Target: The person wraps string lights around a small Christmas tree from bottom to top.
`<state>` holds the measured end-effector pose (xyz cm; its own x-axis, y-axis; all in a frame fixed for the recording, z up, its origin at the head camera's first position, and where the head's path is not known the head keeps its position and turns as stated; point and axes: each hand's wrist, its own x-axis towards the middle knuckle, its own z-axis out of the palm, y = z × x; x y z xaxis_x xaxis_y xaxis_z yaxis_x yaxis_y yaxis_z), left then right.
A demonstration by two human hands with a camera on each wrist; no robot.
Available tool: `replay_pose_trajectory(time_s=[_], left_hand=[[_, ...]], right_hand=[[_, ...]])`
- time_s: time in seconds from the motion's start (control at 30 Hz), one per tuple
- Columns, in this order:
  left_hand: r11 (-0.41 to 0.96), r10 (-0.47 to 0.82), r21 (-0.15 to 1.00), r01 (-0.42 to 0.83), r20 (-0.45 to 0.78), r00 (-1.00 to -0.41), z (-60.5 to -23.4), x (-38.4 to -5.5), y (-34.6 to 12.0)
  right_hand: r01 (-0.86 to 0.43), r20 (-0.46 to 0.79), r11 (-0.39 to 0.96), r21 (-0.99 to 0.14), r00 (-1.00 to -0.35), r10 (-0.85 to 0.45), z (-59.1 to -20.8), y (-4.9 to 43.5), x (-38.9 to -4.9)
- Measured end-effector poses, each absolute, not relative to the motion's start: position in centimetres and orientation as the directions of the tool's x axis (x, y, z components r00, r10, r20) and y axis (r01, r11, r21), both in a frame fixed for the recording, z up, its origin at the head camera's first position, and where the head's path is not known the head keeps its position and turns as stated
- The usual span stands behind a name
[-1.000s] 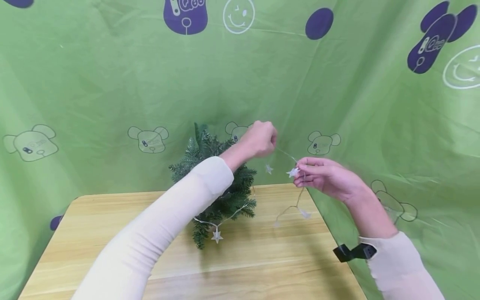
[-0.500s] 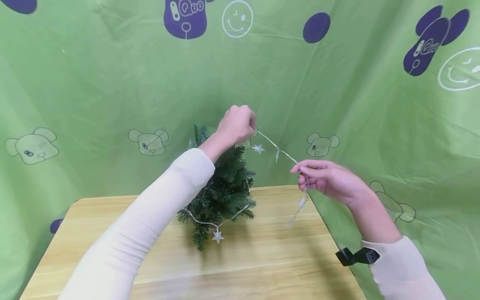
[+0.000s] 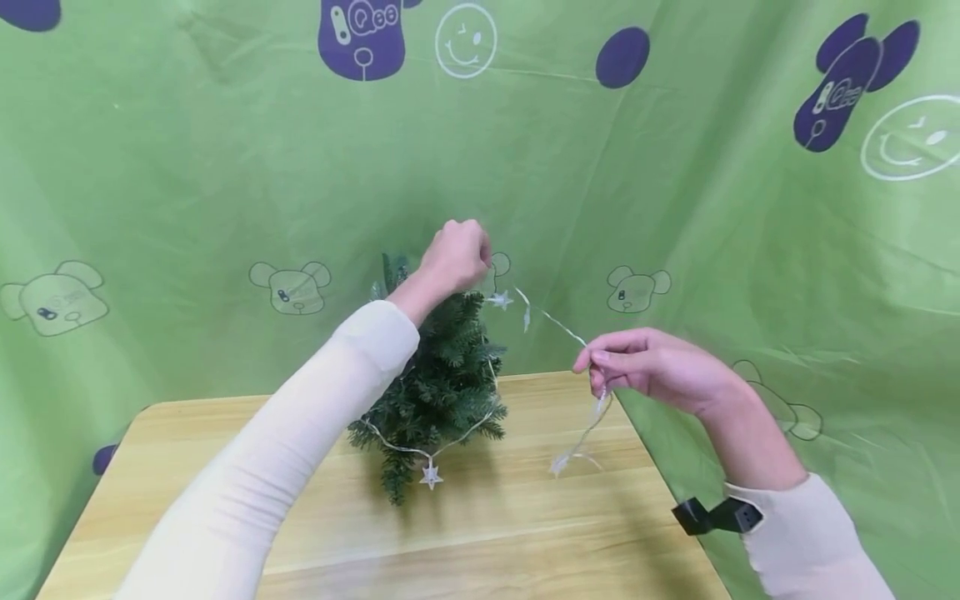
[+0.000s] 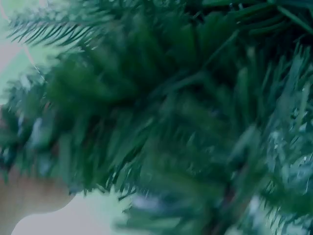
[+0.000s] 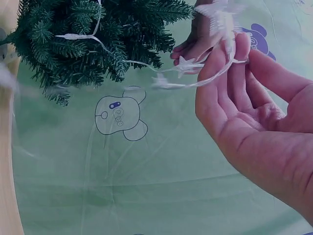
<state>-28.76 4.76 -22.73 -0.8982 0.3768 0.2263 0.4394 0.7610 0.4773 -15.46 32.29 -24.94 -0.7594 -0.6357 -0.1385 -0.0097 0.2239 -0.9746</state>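
A small green artificial Christmas tree (image 3: 442, 383) stands on the table, wound with a string of star lights (image 3: 431, 476). At the upper right of the tree, my left hand (image 3: 456, 254) grips the light string, fingers curled and fingertips hidden in the head view. Dark needles (image 4: 161, 103) fill the left wrist view, blurred. My right hand (image 3: 656, 367) is off to the right of the tree, pinching the string between thumb and fingers, with a loose end dangling below. A clear star (image 5: 222, 17) shows by the fingertips of that hand in the right wrist view.
The wooden table (image 3: 487, 533) carries the tree toward its back edge. A green printed curtain (image 3: 225, 167) hangs right behind and along both sides. A black device (image 3: 716, 515) is strapped at the right cuff.
My left hand has moved left, from right of the tree to over its upper part, bringing the string along. The string between the hands lengthened, then slackened slightly. My right hand stayed nearly in place.
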Motion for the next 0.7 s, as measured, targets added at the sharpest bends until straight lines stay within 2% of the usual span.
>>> replay_pose_trajectory(time_s=[0.13, 0.3, 0.7], left_hand=[[0.75, 0.405, 0.483, 0.451, 0.203, -0.892, -23.0, -28.8, 4.9], [0.749, 0.38, 0.507, 0.427, 0.199, -0.903, -22.3, -29.5, 4.0], [0.772, 0.373, 0.508, 0.383, 0.126, -0.919, -22.3, -30.9, 0.5]], right_hand=[[-0.008, -0.131, 0.205, -0.979, -0.745, -0.654, -25.1, 32.1, -15.5], [0.008, -0.124, 0.176, -0.984, -0.741, -0.66, -25.0, 31.9, -15.5], [-0.007, -0.078, 0.134, -0.991, -0.781, -0.62, -25.4, 31.5, -16.1]])
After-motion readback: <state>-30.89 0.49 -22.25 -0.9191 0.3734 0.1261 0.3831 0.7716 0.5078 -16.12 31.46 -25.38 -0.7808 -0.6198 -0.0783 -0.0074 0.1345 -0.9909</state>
